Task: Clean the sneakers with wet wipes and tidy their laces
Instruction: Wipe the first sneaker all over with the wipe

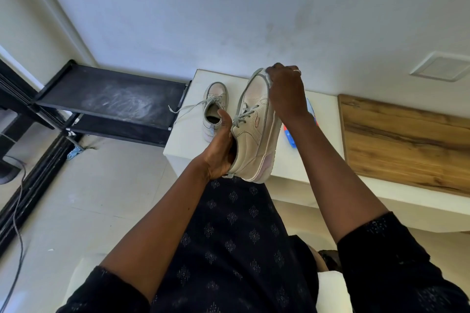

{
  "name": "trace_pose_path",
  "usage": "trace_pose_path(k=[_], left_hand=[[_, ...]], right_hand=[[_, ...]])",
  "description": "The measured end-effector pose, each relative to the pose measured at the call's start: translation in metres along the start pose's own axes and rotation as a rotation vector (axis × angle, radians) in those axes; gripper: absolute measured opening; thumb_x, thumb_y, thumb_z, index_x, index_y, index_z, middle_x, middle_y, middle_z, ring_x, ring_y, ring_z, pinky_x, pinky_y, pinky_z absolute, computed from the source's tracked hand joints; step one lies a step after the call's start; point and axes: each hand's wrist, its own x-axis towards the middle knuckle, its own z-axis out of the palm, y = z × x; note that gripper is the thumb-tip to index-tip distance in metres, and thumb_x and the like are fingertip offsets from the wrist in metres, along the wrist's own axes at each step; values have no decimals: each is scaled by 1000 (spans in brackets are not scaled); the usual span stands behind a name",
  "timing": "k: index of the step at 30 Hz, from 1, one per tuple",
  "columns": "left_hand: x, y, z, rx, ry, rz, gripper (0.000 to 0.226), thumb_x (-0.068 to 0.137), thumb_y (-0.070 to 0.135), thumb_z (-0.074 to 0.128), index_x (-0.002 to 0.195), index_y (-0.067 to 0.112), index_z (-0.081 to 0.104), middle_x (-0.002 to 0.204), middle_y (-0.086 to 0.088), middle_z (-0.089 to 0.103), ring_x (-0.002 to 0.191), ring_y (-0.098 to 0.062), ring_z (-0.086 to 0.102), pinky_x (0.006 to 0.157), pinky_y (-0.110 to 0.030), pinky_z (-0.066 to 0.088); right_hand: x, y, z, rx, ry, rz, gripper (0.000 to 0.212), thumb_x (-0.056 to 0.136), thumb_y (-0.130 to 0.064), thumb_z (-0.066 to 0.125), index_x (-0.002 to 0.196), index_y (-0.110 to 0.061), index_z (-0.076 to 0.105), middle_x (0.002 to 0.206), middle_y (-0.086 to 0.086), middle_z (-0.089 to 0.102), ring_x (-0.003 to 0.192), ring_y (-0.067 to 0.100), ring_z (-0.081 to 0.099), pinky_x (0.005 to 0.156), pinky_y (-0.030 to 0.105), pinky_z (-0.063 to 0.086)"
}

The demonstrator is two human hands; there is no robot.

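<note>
Left hand (218,150) grips the heel of a sneaker (254,129) raised above the worktop (188,140). Right hand (286,91) curls over its toe. The other sneaker (215,107) sits on the worktop, laces (188,105) loose.

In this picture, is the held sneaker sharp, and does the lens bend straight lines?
Head view: the held beige lace-up sneaker is fairly sharp; the right hand at its toe is slightly soft; the brown wooden board at the right edge is smeared; the light is soft, without glare; the wide-angle lens skews the black shelf.
</note>
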Motion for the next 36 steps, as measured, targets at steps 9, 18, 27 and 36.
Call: trace_pose_path(k=[9, 18, 27, 36], left_hand=[[2, 5, -2, -6, 18, 43, 89, 81, 76, 1, 121, 18, 56, 100, -4, 73, 91, -18, 70, 82, -31, 57], [5, 9, -9, -126, -51, 87, 100, 75, 83, 5, 127, 13, 55, 123, -12, 64, 112, -27, 61, 97, -40, 49], [5, 8, -14, -157, -96, 58, 104, 73, 85, 8, 134, 12, 50, 134, -14, 56, 123, -29, 54, 102, -40, 46], [4, 4, -7, -73, -64, 63, 95, 77, 80, 4, 120, 16, 58, 111, -9, 70, 102, -24, 67, 90, -37, 54]], right_hand=[[-24, -9, 2, -27, 132, -37, 30, 68, 17, 61, 90, -3, 70, 84, 11, 67, 72, 36, 61, 53, 26, 44], [-91, -30, 0, 101, 131, -90, 40, 84, -8, 35, 102, 6, 67, 100, 17, 68, 86, 35, 62, 71, 32, 54], [-93, -28, -1, 110, 116, -139, 32, 83, -3, 44, 102, 8, 67, 101, 18, 69, 91, 36, 63, 76, 34, 54], [-42, -20, -4, 104, 82, -31, 34, 78, 9, 48, 108, 7, 64, 106, 17, 66, 98, 38, 57, 75, 37, 51]])
